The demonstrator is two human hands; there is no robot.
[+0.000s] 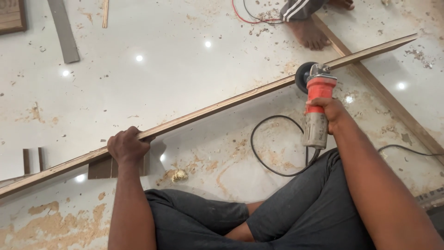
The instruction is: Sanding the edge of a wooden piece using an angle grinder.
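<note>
A long thin wooden strip [217, 107] runs diagonally from lower left to upper right above the glossy floor. My left hand [128, 146] grips it from above near its lower part. My right hand [329, 111] is wrapped around the body of a red and grey angle grinder [317, 104]. The grinder's dark disc [303, 76] sits against the strip's edge further up. Its black cable [273, 148] loops over the floor toward my crossed legs in dark trousers.
Sawdust and wood chips lie scattered over the pale tiled floor [185, 69]. Another person's bare foot [309, 32] stands at the top, next to red and black wires [249, 18]. A second wooden batten [384, 99] lies at right. Small wood offcuts [111, 167] sit under the strip.
</note>
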